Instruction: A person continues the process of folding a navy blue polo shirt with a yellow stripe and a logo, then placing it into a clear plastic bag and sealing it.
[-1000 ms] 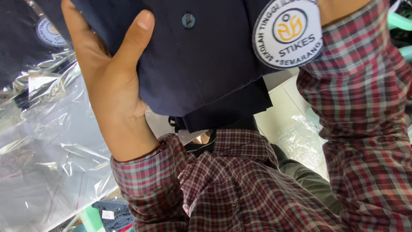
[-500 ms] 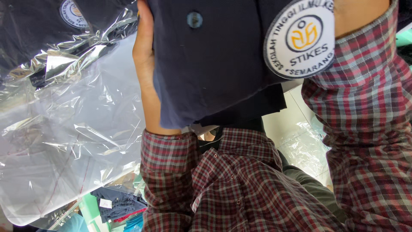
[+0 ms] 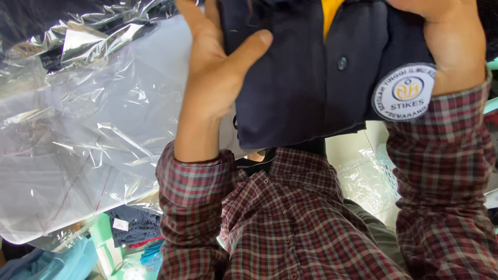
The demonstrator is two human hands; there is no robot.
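Observation:
I hold a folded navy blue shirt (image 3: 306,88) in front of me with both hands. It has a dark button, a yellow strip at the top and a round white embroidered badge (image 3: 403,92) on its right side. My left hand (image 3: 215,78) grips the shirt's left edge, thumb across the front. My right hand (image 3: 451,44) clasps the shirt's right edge just above the badge. Both arms wear red plaid sleeves.
A large clear plastic bag (image 3: 78,135) lies to the left, crinkled and shiny. Folded blue clothes (image 3: 132,228) and a green plastic stool (image 3: 101,238) sit below it. More clear plastic (image 3: 365,179) lies on the pale floor between my arms.
The shirt has come lower in view, showing the yellow strip at its top. My left hand has shifted so its thumb lies across the front.

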